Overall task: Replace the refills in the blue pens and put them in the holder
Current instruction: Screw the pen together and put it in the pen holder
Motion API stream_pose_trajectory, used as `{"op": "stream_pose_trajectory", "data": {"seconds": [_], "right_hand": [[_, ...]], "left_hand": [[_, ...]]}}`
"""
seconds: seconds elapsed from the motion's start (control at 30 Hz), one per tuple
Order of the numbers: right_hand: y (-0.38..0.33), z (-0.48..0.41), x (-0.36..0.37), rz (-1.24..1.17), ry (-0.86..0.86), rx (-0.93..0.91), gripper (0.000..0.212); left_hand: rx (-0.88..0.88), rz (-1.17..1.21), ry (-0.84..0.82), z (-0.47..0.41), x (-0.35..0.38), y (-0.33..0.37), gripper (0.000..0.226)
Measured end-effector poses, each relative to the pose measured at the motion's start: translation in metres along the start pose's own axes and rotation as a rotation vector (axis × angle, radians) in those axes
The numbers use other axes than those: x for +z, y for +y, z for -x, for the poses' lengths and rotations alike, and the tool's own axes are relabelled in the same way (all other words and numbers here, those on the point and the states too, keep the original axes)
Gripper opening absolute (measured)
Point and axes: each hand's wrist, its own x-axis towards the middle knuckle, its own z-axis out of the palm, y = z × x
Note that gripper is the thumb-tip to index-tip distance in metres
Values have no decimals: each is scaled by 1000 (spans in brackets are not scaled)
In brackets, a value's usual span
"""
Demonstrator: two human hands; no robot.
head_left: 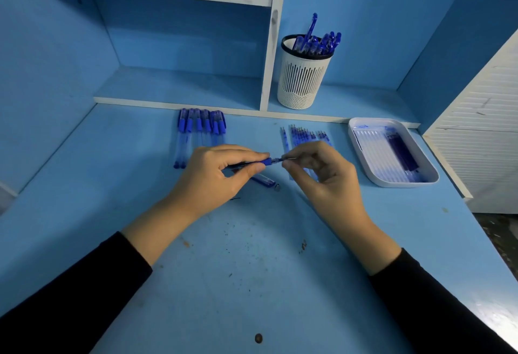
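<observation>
Six or so capped pens point(200, 126) lie in a row at the bench's point(252, 269) back edge, waiting for new refills. The holder point(301, 81), on the shelf behind, already carries perhaps eight, too crowded to count surely. Roughly a dozen loose refills point(305, 134) lie along the back edge further right, and the tray point(392, 182) at the right edge holds more. One pen point(266, 161) is in work above mid-bench. The left hand point(213, 179) grips its barrel, and the right hand's point(322, 174) fingers pinch its tip end. One cap point(263, 180) lies just below. I judge the job about half done.
</observation>
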Motion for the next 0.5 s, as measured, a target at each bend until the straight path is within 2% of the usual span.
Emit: {"op": "stream_pose_trajectory", "data": {"seconds": [0.13, 0.3, 0.37, 0.5], "right_hand": [[-2, 1, 2, 21, -45, 7, 8], [-4, 0, -6, -10, -106, 107, 20], [-1, 1, -11, 71, -159, 112, 18], [6, 5, -14, 358, -271, -13, 15]], "left_hand": [[-17, 14, -15, 5, -1, 1, 18], [-50, 25, -24, 7, -6, -3, 18], [-64, 25, -21, 7, -9, -4, 18], [-105, 61, 7, 8, -13, -6, 21]]}}
